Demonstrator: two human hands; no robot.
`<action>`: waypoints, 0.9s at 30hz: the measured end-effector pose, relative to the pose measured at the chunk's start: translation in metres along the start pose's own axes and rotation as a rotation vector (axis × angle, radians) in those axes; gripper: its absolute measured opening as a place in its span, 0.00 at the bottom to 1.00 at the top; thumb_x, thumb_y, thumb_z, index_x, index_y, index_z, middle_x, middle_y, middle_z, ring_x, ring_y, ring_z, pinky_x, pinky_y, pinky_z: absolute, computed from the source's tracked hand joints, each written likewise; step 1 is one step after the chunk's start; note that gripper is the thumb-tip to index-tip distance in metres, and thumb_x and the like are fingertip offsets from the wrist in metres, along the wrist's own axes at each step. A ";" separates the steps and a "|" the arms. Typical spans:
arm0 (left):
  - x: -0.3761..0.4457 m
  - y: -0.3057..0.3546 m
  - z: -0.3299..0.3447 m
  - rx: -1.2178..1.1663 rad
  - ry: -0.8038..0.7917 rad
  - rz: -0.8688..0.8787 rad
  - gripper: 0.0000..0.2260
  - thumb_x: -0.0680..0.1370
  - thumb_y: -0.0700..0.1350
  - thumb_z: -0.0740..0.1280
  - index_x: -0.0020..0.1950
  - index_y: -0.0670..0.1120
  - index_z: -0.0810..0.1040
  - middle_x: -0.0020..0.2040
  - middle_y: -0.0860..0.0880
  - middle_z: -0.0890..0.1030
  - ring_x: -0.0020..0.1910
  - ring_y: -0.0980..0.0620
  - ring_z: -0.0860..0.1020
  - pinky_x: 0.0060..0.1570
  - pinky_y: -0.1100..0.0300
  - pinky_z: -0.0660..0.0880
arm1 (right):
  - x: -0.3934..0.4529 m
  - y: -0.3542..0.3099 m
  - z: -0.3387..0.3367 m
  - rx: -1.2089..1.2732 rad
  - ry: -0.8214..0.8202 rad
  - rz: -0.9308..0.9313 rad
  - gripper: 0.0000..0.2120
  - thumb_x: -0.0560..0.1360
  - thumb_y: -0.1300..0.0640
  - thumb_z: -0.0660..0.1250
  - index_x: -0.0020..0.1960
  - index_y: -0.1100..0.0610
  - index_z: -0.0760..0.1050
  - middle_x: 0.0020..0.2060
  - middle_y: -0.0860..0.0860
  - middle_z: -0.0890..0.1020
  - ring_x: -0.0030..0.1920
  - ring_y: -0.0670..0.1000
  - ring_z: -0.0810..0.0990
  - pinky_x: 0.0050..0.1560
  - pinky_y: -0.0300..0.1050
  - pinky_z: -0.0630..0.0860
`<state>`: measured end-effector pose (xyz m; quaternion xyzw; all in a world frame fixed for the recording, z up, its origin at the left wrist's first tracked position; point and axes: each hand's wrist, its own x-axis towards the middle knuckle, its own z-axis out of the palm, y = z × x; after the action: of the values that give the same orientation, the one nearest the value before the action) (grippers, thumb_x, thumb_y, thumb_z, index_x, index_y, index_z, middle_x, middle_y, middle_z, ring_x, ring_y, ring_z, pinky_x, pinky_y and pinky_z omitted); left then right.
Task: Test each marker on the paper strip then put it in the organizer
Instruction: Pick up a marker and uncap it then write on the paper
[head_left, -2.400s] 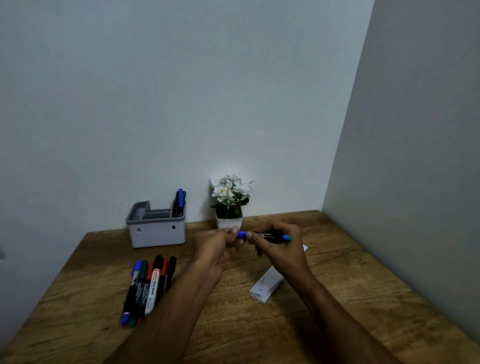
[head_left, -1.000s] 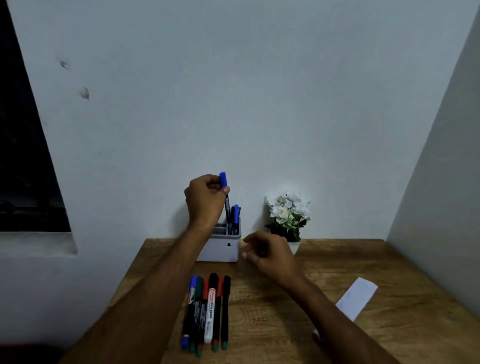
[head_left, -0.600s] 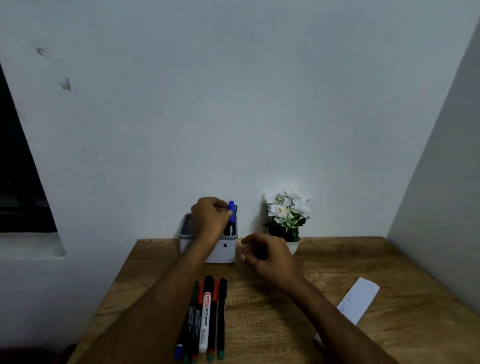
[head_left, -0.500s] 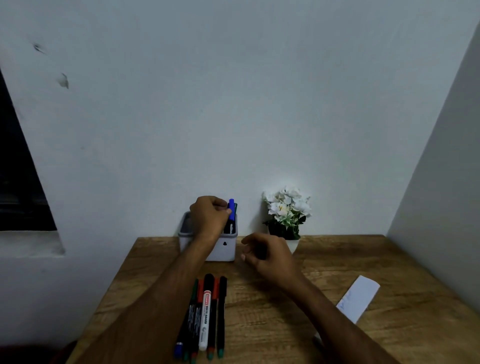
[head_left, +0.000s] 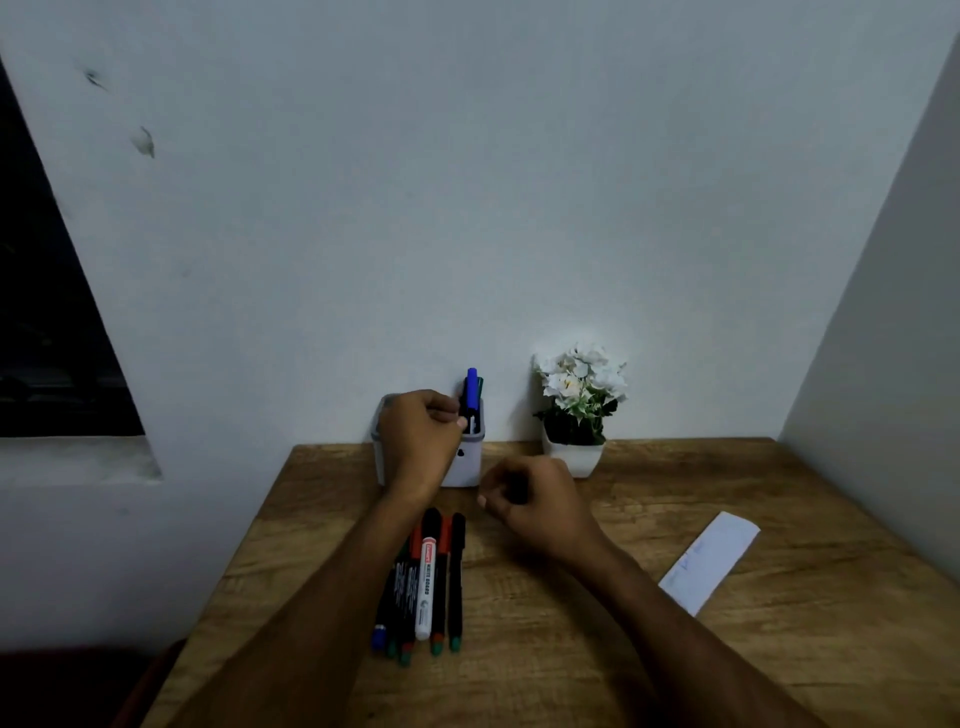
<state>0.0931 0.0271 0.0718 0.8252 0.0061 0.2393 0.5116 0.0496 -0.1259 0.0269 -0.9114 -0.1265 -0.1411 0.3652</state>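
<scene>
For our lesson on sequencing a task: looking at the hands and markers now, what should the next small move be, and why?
Probably the left hand should let go and draw back toward the row of markers on the table. The blue-capped marker already stands in the organizer, fingertips at its barrel, while several markers lie untested. The right hand holds nothing.
</scene>
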 end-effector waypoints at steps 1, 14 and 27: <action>-0.006 -0.003 -0.002 0.030 -0.015 0.014 0.06 0.71 0.38 0.76 0.46 0.43 0.84 0.41 0.51 0.84 0.37 0.63 0.78 0.35 0.77 0.72 | -0.003 -0.003 0.002 -0.018 -0.007 0.013 0.03 0.74 0.55 0.77 0.47 0.53 0.86 0.42 0.45 0.87 0.42 0.40 0.84 0.45 0.36 0.80; -0.059 -0.019 -0.016 0.385 -0.334 -0.065 0.06 0.67 0.38 0.77 0.40 0.48 0.86 0.38 0.50 0.85 0.36 0.57 0.80 0.36 0.65 0.76 | -0.037 -0.037 0.021 -0.162 -0.135 0.211 0.10 0.68 0.52 0.74 0.35 0.57 0.78 0.31 0.50 0.81 0.33 0.50 0.81 0.31 0.48 0.76; -0.058 -0.016 -0.002 0.353 -0.291 -0.050 0.06 0.73 0.47 0.75 0.48 0.48 0.86 0.44 0.51 0.85 0.44 0.53 0.82 0.45 0.63 0.76 | -0.040 -0.034 0.003 -0.007 -0.023 0.408 0.13 0.69 0.50 0.76 0.35 0.60 0.82 0.27 0.49 0.80 0.28 0.46 0.78 0.27 0.41 0.71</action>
<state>0.0445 0.0214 0.0368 0.9273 -0.0058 0.1002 0.3605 0.0010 -0.1049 0.0324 -0.9210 0.0573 -0.0541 0.3814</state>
